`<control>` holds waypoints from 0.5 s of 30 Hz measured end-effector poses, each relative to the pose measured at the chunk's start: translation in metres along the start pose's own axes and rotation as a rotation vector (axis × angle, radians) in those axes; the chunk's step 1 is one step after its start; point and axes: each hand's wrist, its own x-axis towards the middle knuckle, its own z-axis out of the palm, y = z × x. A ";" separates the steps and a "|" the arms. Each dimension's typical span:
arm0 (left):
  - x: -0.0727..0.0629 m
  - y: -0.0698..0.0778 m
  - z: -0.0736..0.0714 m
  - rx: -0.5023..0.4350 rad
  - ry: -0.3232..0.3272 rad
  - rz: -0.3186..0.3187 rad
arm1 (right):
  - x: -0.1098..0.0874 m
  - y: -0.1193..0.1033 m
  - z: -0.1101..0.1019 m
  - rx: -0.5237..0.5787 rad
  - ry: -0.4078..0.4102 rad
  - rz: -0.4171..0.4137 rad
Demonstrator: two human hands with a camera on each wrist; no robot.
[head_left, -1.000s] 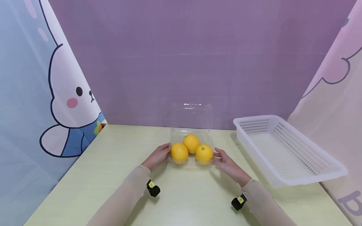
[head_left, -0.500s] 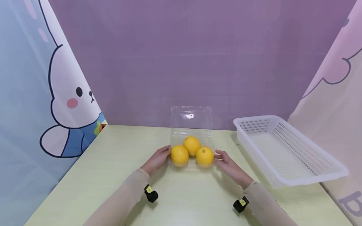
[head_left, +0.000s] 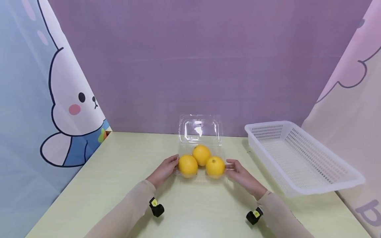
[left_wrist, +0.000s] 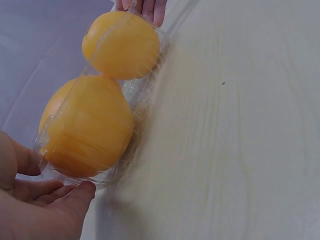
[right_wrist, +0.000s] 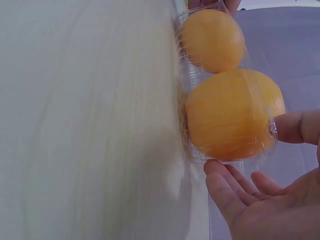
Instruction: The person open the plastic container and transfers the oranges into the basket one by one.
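Note:
Three oranges [head_left: 201, 155] sit in a clear plastic clamshell box [head_left: 200, 129], its lid standing up at the back. At the box's left side, my left hand [head_left: 164, 170] holds the rim near one orange [head_left: 188, 166]. In the left wrist view, the left hand [left_wrist: 42, 200] has its fingertips against the plastic corner. My right hand [head_left: 242, 177] holds the opposite side, beside another orange [head_left: 215, 167]. The right wrist view has the right hand [right_wrist: 272, 195] with one finger at the rim and the others spread by the lower edge.
A white perforated plastic basket [head_left: 297, 158] stands at the right of the pale wooden table [head_left: 190, 211]. A purple cloth [head_left: 190, 66] hangs behind the table, with printed cloths at the left and right.
The clamshell box with its oranges has shifted a little toward me, both hands moving with it. Its raised lid sits slightly lower in the head view and catches more glare.

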 end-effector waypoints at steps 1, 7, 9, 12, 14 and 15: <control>-0.001 0.000 0.000 0.004 -0.001 0.002 | 0.000 0.000 0.000 0.000 -0.003 -0.002; -0.004 -0.001 0.000 0.020 0.001 0.001 | -0.003 -0.003 0.000 0.004 -0.007 -0.005; -0.006 -0.001 0.000 0.019 0.006 0.001 | -0.003 -0.003 0.000 0.010 -0.002 -0.005; -0.007 -0.002 0.000 0.018 0.014 0.006 | -0.003 -0.003 0.000 0.012 -0.009 -0.008; -0.007 -0.002 0.000 0.013 0.019 0.009 | -0.003 -0.003 -0.001 0.015 -0.009 -0.008; -0.007 -0.002 0.000 0.011 0.019 0.010 | -0.003 -0.003 -0.001 0.015 -0.010 -0.007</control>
